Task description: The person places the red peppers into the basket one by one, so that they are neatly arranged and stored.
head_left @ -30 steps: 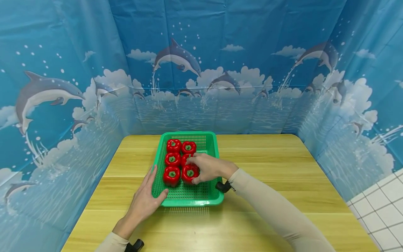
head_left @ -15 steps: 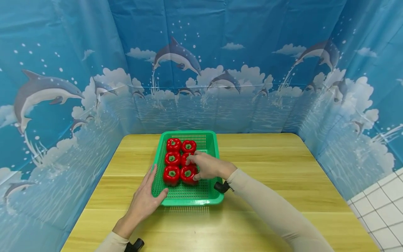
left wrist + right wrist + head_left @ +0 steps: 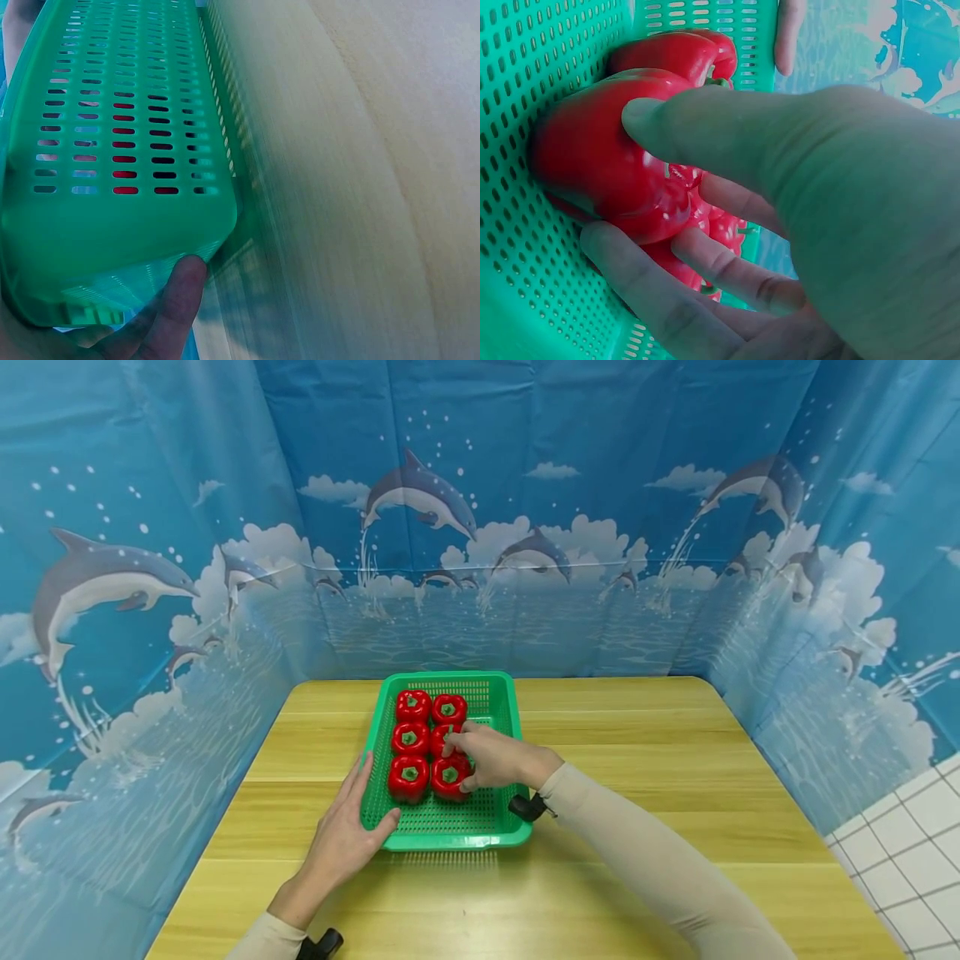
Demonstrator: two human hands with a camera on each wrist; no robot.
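Several red bell peppers (image 3: pixel 409 778) stand in two columns in a green plastic basket (image 3: pixel 452 842), green stem ends up. My right hand (image 3: pixel 497 758) reaches into the basket and holds the front pepper of the right column (image 3: pixel 450 777). In the right wrist view its thumb lies across this pepper (image 3: pixel 592 150), with the fingers spread along the opposite side. My left hand (image 3: pixel 347 837) holds the basket at the near left corner. Its thumb crosses the rim, while the fingers (image 3: pixel 180 300) lie along the outer side wall.
The basket rests on a light wooden table (image 3: pixel 615 760). A blue dolphin-print curtain (image 3: pixel 480 627) encloses the back and both sides. White tiles (image 3: pixel 915 843) show at the lower right. To the right of the peppers, bare basket floor shows.
The front right pepper has shifted slightly leftward, beside the front left pepper, with my right hand on it. My left hand has kept its place on the basket.
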